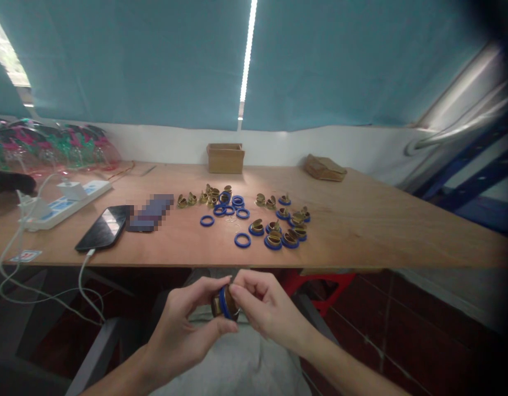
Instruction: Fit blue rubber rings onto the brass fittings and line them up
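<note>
Above my lap, in front of the table edge, my left hand (191,319) holds a round brass flap fitting (216,306) between thumb and fingers. A blue ring (224,303) sits around the fitting's body. My right hand (264,308) has its thumb and index finger pinched at the right rim of the same fitting. Part of the fitting is hidden by the fingers. On the table, several brass fittings with blue rings (273,240) stand at the right. Bare brass fittings (204,197) and loose blue rings (242,240) lie to their left.
A small open cardboard box (225,159) and a folded brown paper bag (326,166) sit at the back. On the left are a phone (104,228), a blurred-out flat object (152,213), a power strip (72,204) with cables, and plastic-wrapped items (51,146). A red stool (340,289) stands below.
</note>
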Demonstrator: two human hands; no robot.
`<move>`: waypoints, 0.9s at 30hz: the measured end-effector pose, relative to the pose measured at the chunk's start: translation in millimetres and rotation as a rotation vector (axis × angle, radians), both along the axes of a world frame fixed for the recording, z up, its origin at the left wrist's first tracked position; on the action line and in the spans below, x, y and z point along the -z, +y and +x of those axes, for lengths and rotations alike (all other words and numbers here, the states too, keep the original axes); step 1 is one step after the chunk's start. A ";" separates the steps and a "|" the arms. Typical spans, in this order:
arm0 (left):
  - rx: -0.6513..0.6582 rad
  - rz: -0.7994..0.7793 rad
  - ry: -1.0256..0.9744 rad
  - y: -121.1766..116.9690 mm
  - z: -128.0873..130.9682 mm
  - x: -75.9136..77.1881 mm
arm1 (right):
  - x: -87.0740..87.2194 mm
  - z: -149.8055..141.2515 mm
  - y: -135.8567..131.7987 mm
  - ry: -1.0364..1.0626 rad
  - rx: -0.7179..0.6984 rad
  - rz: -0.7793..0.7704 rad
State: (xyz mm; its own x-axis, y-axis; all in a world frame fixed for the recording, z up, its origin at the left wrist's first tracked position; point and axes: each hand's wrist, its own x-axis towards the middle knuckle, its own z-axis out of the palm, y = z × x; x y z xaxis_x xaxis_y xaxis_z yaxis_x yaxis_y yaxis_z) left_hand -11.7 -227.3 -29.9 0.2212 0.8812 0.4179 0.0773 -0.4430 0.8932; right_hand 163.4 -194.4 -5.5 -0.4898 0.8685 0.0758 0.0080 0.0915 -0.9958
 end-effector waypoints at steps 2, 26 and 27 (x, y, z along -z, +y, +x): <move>-0.004 -0.005 0.011 0.7 -0.8 -0.8 | 0.9 -1.0 -0.8 -0.006 0.013 0.012; -0.188 0.384 0.280 7.0 -2.8 -1.2 | -6.9 1.0 -25.4 -0.388 0.129 0.416; -0.191 0.386 0.305 7.1 -2.5 -1.9 | -7.9 2.3 -22.4 -0.348 0.114 0.362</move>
State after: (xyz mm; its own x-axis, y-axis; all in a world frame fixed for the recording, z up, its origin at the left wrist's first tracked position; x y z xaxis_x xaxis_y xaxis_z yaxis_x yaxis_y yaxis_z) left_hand -14.3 -220.2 -28.0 0.2341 0.7124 0.6616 0.4198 -0.6879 0.5921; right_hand 165.6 -216.8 2.3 -0.4435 0.8661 0.2307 0.3632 0.4090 -0.8372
